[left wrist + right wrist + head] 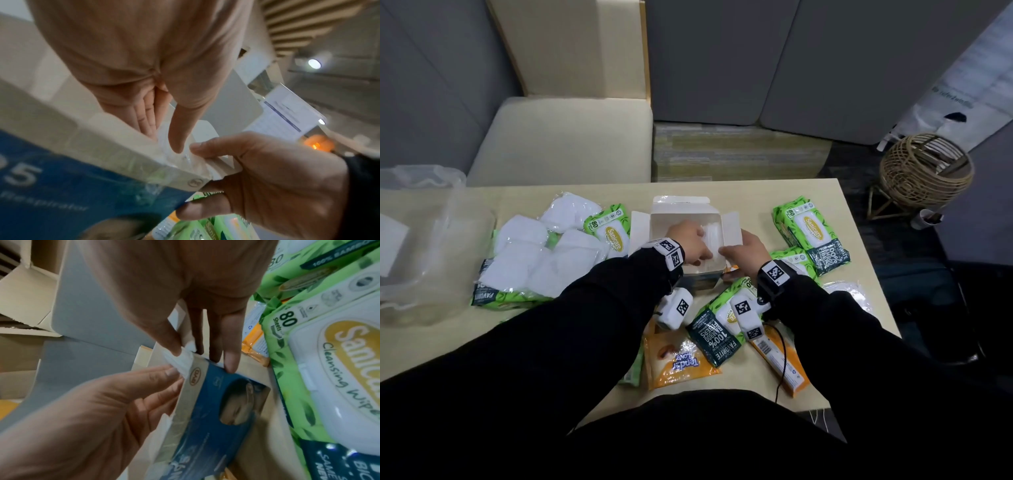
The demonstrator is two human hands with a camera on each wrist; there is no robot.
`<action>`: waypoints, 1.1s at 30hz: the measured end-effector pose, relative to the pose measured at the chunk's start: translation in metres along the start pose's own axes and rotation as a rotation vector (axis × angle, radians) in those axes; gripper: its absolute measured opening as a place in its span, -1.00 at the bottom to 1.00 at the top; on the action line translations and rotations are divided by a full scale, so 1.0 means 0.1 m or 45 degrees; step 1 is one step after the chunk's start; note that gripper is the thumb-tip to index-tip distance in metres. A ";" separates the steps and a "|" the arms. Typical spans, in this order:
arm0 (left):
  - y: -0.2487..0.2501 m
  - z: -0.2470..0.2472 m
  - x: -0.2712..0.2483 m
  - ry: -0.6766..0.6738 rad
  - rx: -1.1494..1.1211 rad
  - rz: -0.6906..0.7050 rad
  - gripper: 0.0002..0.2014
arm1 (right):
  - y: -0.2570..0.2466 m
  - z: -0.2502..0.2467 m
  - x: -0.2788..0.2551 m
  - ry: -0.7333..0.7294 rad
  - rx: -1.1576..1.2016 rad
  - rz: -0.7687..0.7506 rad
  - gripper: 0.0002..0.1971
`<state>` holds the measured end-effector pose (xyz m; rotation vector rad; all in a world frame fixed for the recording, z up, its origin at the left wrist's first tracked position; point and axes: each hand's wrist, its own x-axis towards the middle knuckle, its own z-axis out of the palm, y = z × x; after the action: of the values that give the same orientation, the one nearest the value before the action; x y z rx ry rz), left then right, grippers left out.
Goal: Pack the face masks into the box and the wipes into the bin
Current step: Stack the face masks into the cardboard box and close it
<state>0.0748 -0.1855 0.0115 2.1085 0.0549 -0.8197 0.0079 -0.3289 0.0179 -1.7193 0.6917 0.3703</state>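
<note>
Box (686, 219) reads "Respirator"; right hand (744, 253) pinches corner, left hand (690, 241) fingers straight inside; wipes (812, 233) "Sanicare"

Masks (544, 246) left of the box (688, 209), wipes (811, 233) right.

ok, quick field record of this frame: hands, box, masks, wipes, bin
left hand: fingers down inside the box, pressing a wrapped mask
right hand: at the box's near right corner, pinching the mask wrapper at the rim
box: open, flaps out, centre of the table
loose masks: white pile left of the box, on top of wipes packs
wipes: green and orange packs on the table, none in the bin
bin: clear, far left; contents cannot be told
</note>
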 end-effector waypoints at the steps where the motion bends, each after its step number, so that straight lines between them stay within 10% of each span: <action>1: 0.03 0.02 0.01 0.024 0.067 0.014 -0.34 | 0.01 -0.04 0.01 -0.013 0.018 0.012 -0.64; 9: -0.18 0.05 0.07 0.182 0.353 0.032 -0.56 | -0.03 -0.04 0.05 0.077 -0.154 -0.001 -0.63; 19: -0.10 -0.01 -0.04 0.099 -0.068 -0.023 -0.81 | -0.07 0.06 0.10 0.112 -0.512 -0.159 -0.60; 25: -0.04 0.04 -0.08 0.131 -0.019 0.048 -0.79 | -0.04 0.07 0.11 0.100 -0.479 -0.172 -0.73; 33: -0.16 -0.17 -0.04 0.243 -0.105 -0.018 -0.82 | 0.10 -0.11 0.11 0.078 -0.089 -0.082 -0.44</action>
<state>0.0751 -0.1616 0.0095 2.1040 0.2017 -0.6121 0.0087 -0.3433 0.0065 -1.8212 0.6725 0.3009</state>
